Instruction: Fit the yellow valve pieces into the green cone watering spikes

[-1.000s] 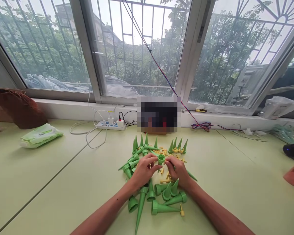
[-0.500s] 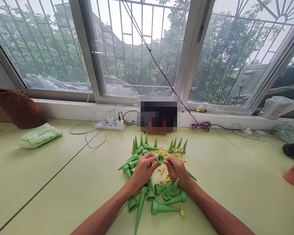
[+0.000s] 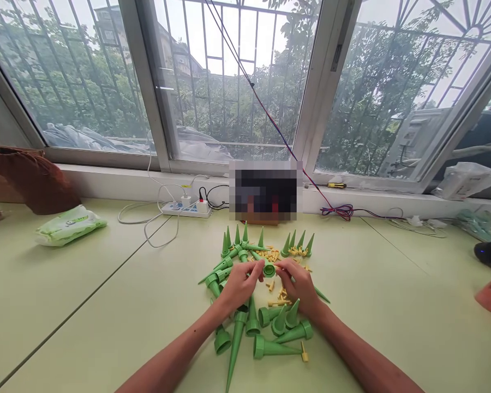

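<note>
My left hand (image 3: 242, 281) is closed around a green plastic watering spike (image 3: 269, 269), its round hollow end facing me. My right hand (image 3: 297, 278) is closed at the spike's right side, fingertips pinched on a small yellow valve (image 3: 275, 267) that is mostly hidden by the fingers. Loose yellow valves (image 3: 271, 286) lie on the table below and behind the hands. Several green spikes lie around my left hand, and more, such as a spike (image 3: 276, 347) on its side, lie nearer to me.
Upright green cones (image 3: 293, 243) stand behind the hands with yellow valves at their feet. A power strip (image 3: 187, 209) with cables, a blurred-out dark object (image 3: 265, 191) and a wipes pack (image 3: 71, 225) sit farther back on the pale green table (image 3: 118, 305). Windows rise behind.
The spike's open end has tipped slightly downward in my left hand, whose fingers have closed in more around it. My right hand stays at its side.
</note>
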`<state>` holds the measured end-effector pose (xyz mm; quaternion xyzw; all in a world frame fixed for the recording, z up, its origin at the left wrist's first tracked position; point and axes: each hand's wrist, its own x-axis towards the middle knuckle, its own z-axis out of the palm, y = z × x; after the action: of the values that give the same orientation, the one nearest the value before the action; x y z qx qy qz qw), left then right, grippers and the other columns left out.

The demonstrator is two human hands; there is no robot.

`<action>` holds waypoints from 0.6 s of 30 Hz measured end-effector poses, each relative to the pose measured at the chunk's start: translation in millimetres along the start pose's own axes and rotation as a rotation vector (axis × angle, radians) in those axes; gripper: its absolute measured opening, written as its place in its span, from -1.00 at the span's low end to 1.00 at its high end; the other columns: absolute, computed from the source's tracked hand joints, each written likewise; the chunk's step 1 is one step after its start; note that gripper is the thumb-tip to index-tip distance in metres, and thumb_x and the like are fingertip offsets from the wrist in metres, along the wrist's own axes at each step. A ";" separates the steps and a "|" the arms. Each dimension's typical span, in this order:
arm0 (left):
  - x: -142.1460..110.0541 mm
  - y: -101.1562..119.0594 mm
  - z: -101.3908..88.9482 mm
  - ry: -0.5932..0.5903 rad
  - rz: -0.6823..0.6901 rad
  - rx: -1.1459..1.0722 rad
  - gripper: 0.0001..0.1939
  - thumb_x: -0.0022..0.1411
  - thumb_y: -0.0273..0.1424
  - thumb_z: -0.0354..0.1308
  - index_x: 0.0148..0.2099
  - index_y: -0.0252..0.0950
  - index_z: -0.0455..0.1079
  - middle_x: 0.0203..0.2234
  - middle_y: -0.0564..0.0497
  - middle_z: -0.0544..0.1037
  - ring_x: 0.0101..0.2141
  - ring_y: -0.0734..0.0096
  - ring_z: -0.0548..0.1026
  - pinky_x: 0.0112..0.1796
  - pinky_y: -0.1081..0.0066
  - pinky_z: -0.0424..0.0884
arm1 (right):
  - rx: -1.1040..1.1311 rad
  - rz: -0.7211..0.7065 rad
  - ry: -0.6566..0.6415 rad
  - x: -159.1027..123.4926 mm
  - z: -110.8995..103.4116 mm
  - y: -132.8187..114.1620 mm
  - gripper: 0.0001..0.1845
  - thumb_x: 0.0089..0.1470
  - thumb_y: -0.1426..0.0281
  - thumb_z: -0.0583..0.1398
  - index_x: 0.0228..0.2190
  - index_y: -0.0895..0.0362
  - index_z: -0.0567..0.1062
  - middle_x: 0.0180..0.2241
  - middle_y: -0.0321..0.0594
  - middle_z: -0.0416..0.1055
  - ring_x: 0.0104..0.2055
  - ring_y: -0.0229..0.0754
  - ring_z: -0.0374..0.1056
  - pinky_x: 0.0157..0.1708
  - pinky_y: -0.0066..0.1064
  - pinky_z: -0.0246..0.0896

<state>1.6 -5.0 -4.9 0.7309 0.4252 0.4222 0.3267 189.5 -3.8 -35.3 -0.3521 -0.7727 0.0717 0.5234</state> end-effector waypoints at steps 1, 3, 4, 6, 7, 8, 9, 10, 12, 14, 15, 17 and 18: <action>-0.2 -0.2 0.2 -0.022 -0.012 -0.009 -0.43 0.40 -0.10 -0.10 -0.53 -0.34 0.37 -0.70 0.10 0.28 -0.62 0.53 0.21 -0.55 0.48 0.12 | 0.008 -0.004 -0.014 0.1 -0.1 0.0 -0.82 0.31 0.40 0.08 -0.28 0.10 0.48 -0.37 -0.18 0.48 -0.35 -0.17 0.41 -0.35 -0.38 0.30; -0.4 -1.1 0.6 -0.046 -0.028 -0.031 -0.44 0.38 -0.08 -0.08 -0.53 -0.34 0.38 -0.71 0.11 0.25 -0.63 0.54 0.19 -0.55 0.47 0.10 | 0.020 -0.007 -0.035 0.4 -0.1 0.1 -0.81 0.31 0.41 0.07 -0.28 0.11 0.49 -0.38 -0.18 0.48 -0.36 -0.17 0.40 -0.36 -0.38 0.29; -0.4 -1.6 0.7 -0.051 -0.033 -0.044 -0.45 0.37 -0.08 -0.07 -0.53 -0.33 0.37 -0.72 0.12 0.25 -0.63 0.54 0.18 -0.55 0.47 0.10 | 0.023 -0.009 -0.040 0.4 -0.1 0.2 -0.81 0.30 0.41 0.07 -0.28 0.11 0.49 -0.38 -0.18 0.47 -0.37 -0.17 0.40 -0.37 -0.38 0.29; -0.2 -2.2 0.6 -0.055 -0.047 -0.077 -0.46 0.36 -0.07 -0.04 -0.53 -0.33 0.33 -0.72 0.13 0.23 -0.64 0.54 0.18 -0.54 0.47 0.09 | 0.025 -0.007 -0.044 0.5 -0.1 0.1 -0.81 0.30 0.41 0.08 -0.27 0.12 0.49 -0.39 -0.18 0.47 -0.38 -0.17 0.39 -0.39 -0.39 0.28; 0.0 -2.3 0.4 -0.056 -0.056 -0.097 -0.47 0.35 -0.07 -0.03 -0.53 -0.33 0.31 -0.73 0.13 0.23 -0.64 0.54 0.18 -0.54 0.47 0.09 | 0.026 -0.002 -0.047 0.5 -0.1 -0.2 -0.82 0.30 0.41 0.09 -0.26 0.12 0.50 -0.38 -0.18 0.47 -0.38 -0.17 0.39 -0.39 -0.38 0.28; 0.2 -2.1 0.2 -0.058 -0.068 -0.118 -0.48 0.35 -0.06 -0.02 -0.53 -0.32 0.29 -0.72 0.14 0.22 -0.63 0.54 0.19 -0.54 0.47 0.10 | 0.027 0.006 -0.054 0.5 -0.2 -0.7 -0.83 0.29 0.41 0.09 -0.25 0.11 0.50 -0.37 -0.18 0.48 -0.37 -0.17 0.39 -0.38 -0.38 0.29; 0.5 -1.8 0.0 -0.058 -0.080 -0.138 -0.49 0.34 -0.06 -0.01 -0.52 -0.32 0.29 -0.72 0.14 0.23 -0.63 0.54 0.19 -0.54 0.48 0.10 | 0.029 0.015 -0.062 0.5 -0.3 -1.3 -0.83 0.29 0.41 0.10 -0.23 0.11 0.51 -0.36 -0.17 0.48 -0.37 -0.17 0.40 -0.37 -0.38 0.30; 0.7 -1.3 -0.2 -0.057 -0.089 -0.156 -0.51 0.33 -0.05 0.00 -0.50 -0.32 0.30 -0.70 0.14 0.24 -0.63 0.54 0.20 -0.55 0.48 0.11 | 0.031 0.023 -0.070 0.5 -0.6 -1.9 -0.83 0.28 0.41 0.11 -0.21 0.11 0.51 -0.35 -0.17 0.49 -0.36 -0.16 0.41 -0.36 -0.38 0.31; 1.1 -0.1 -0.6 -0.053 -0.098 -0.179 -0.55 0.31 -0.05 0.03 -0.42 -0.33 0.36 -0.64 0.12 0.31 -0.61 0.54 0.23 -0.55 0.49 0.14 | 0.036 0.027 -0.077 0.5 -1.0 -3.0 -0.82 0.28 0.41 0.11 -0.18 0.11 0.51 -0.33 -0.16 0.50 -0.33 -0.16 0.42 -0.34 -0.37 0.33; 1.4 1.1 -1.1 -0.037 -0.108 -0.188 -0.59 0.29 -0.06 0.07 -0.30 -0.33 0.43 -0.56 0.08 0.40 -0.58 0.53 0.28 -0.55 0.50 0.19 | 0.040 0.017 -0.073 0.5 -1.1 -3.1 -0.81 0.28 0.42 0.11 -0.16 0.11 0.51 -0.31 -0.15 0.50 -0.32 -0.16 0.43 -0.32 -0.37 0.34; 1.4 1.8 -1.3 -0.025 -0.118 -0.190 -0.60 0.28 -0.06 0.09 -0.25 -0.33 0.44 -0.51 0.06 0.44 -0.57 0.52 0.31 -0.54 0.50 0.22 | 0.041 0.009 -0.067 0.4 -0.9 -2.7 -0.81 0.28 0.42 0.10 -0.15 0.11 0.52 -0.30 -0.15 0.51 -0.31 -0.16 0.44 -0.32 -0.37 0.34; 1.5 3.0 -2.0 -0.002 -0.145 -0.184 -0.61 0.25 -0.07 0.13 -0.17 -0.34 0.45 -0.45 0.02 0.49 -0.55 0.50 0.36 -0.53 0.49 0.27 | 0.040 -0.007 -0.048 0.2 0.0 -1.1 -0.81 0.28 0.42 0.11 -0.16 0.10 0.52 -0.30 -0.15 0.52 -0.31 -0.16 0.45 -0.33 -0.37 0.35; 1.5 3.5 -2.3 0.007 -0.155 -0.178 -0.61 0.24 -0.08 0.14 -0.15 -0.34 0.45 -0.42 0.00 0.51 -0.54 0.48 0.38 -0.53 0.48 0.29 | 0.038 -0.014 -0.038 0.1 0.5 -0.1 -0.82 0.28 0.42 0.11 -0.17 0.10 0.52 -0.31 -0.15 0.52 -0.31 -0.16 0.46 -0.33 -0.37 0.36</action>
<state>1.1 -4.8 -0.5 0.6626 0.4424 0.4342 0.4204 189.0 -3.7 -35.4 -0.3352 -0.7835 0.0894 0.5156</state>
